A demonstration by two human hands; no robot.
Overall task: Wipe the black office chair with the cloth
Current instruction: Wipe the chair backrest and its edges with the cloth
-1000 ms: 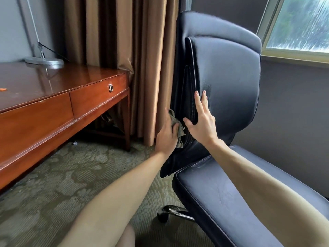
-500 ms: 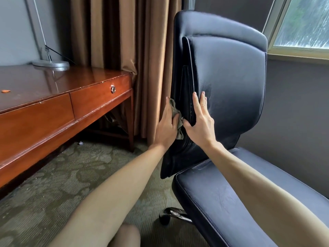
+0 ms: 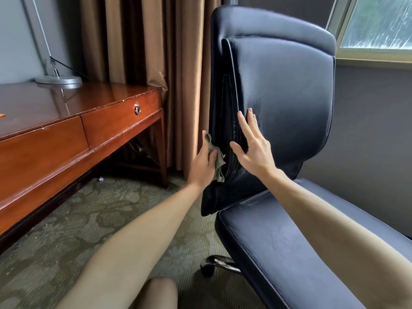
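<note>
The black office chair (image 3: 287,103) fills the right half of the head view, its tall backrest upright and its seat reaching toward me. My left hand (image 3: 204,162) holds a small grey-green cloth (image 3: 217,160) against the left side edge of the backrest, low down. My right hand (image 3: 254,148) lies flat with straight fingers on the front of the backrest, just right of the side seam. Most of the cloth is hidden under my left palm.
A glossy wooden desk (image 3: 66,130) with drawers stands at the left, a lamp base (image 3: 59,80) on its top. Brown curtains (image 3: 156,52) hang behind the chair. A window (image 3: 379,25) is at top right. Patterned carpet (image 3: 66,241) covers the floor; a chrome chair leg (image 3: 220,265) shows below the seat.
My left hand with the cloth has slid a little up the backrest's side edge and stays there. My right hand stays flat on the backrest front.
</note>
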